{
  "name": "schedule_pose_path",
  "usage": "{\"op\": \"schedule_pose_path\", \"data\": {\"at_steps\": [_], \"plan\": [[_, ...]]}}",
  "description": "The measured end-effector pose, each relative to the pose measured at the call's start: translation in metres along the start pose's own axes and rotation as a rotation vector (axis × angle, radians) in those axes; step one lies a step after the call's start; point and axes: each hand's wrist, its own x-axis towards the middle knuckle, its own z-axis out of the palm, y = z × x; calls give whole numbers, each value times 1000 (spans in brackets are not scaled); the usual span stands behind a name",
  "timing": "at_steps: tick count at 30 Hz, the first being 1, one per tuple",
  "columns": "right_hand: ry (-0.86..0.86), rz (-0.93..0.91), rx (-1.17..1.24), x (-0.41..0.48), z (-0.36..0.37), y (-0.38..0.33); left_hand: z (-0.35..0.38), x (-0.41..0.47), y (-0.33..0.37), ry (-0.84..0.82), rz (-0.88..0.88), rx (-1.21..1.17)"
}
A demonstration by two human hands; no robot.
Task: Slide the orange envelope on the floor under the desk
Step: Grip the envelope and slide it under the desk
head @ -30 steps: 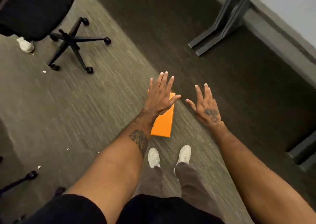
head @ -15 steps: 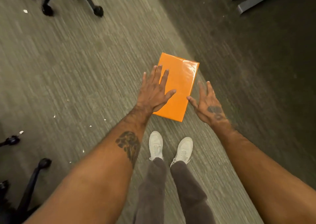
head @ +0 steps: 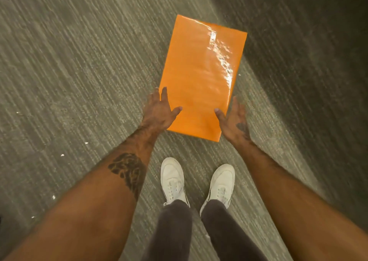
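Both hands, left hand (head: 159,111) and right hand (head: 234,119), now lowered, spread open, flanking orange envelope's (head: 201,77) near end; contact unclear, push imminent.

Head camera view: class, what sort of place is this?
Probably an office or similar indoor workspace: grey ribbed commercial-style carpet, an orange envelope lying on it, and a darker shaded strip of floor to the right.

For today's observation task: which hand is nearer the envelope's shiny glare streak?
Right. The right hand sits at the orange envelope's near right corner, below the glare streak; the left hand is at the opposite corner.
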Motion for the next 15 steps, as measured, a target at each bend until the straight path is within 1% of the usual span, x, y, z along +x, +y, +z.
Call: {"op": "schedule_pose_path", "data": {"at_steps": [4, 7, 9, 11, 13, 15], "plan": [[10, 69, 157, 18, 29, 12, 18, 29, -18, 19, -48, -224], [-8, 196, 368, 27, 45, 17, 24, 44, -26, -6, -127, -413], [-52, 279, 500, 32, 52, 19, 27, 50, -29, -44, -176, -467], [-113, 307, 616, 35, 54, 21, 30, 54, -31, -70, -201, -513], [-144, 317, 701, 34, 51, 21, 29, 56, -32, -81, -191, -561], [-148, 314, 727, 33, 46, 17, 24, 57, -30, -81, -159, -577]]}}
